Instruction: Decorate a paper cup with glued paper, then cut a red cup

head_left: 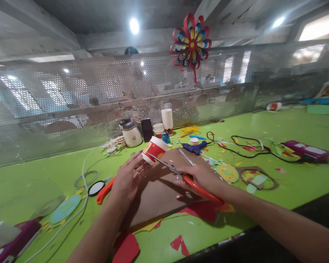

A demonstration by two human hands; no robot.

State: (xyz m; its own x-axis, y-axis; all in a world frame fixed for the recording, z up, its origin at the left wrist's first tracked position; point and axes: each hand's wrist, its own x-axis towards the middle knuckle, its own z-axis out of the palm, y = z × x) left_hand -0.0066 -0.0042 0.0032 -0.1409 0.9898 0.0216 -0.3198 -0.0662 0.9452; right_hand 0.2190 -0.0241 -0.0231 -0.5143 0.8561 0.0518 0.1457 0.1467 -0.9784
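Observation:
A red and white paper cup [157, 148] is tilted in the fingers of my left hand [133, 171]. My right hand [199, 177] grips a pair of scissors [199, 188] with orange handles. Its blades reach left to the cup's side; whether they have cut into the paper I cannot tell. Beneath both hands lies a brown cardboard sheet [156, 199], with a few small scraps on it. A second orange-handled tool [105, 190] rests beside my left wrist, partly hidden by it.
Behind the cardboard stand a white jug [131, 134], a dark phone [147, 130] and stacked paper cups [167, 119]. A blue glue gun [195, 147] lies to the right, its black cord trailing. Coloured paper scraps [180, 244] litter the green table [298, 186]. A perforated screen [104, 98] rises behind.

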